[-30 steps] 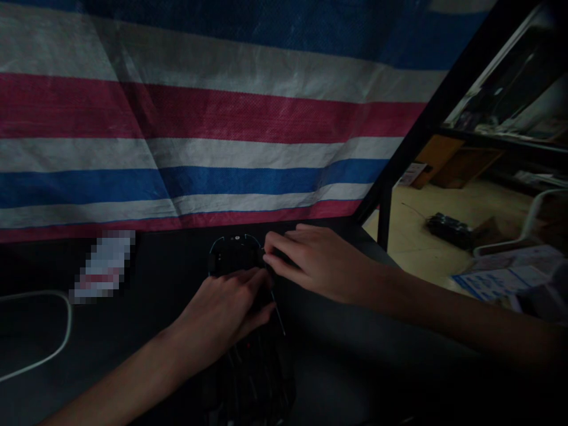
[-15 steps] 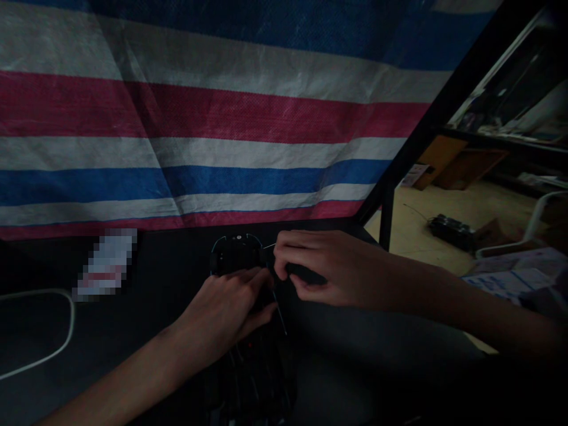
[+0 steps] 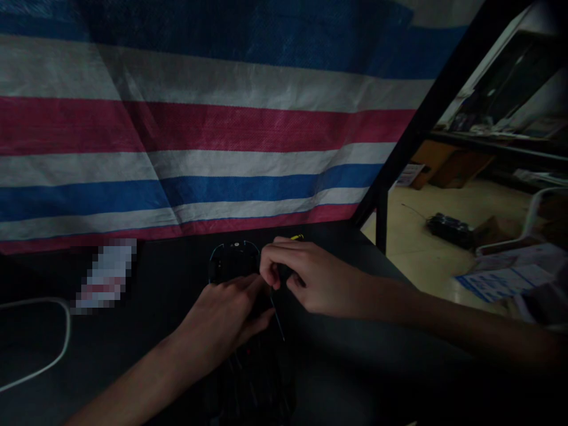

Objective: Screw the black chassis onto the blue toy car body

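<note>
Right hand [image 3: 306, 275] holding fingers bent in narrow curl; cannot tell whether it is pinching anything. Yellow piece [image 3: 296, 237] showing just beyond its knuckles. Left hand [image 3: 224, 313] resting over dark device [image 3: 233, 260], fingertips hidden, hold unclear. Thin rod [image 3: 277, 322] slanting out near left fingertips. Dark device lying on black tabletop [image 3: 177, 260], before striped sheet [image 3: 248, 127]. Judged risks: device skidding if left hand is bearing unevenly; rod snagging if right hand is dipping; small parts slipping unnoticed, dim light causing it.
</note>
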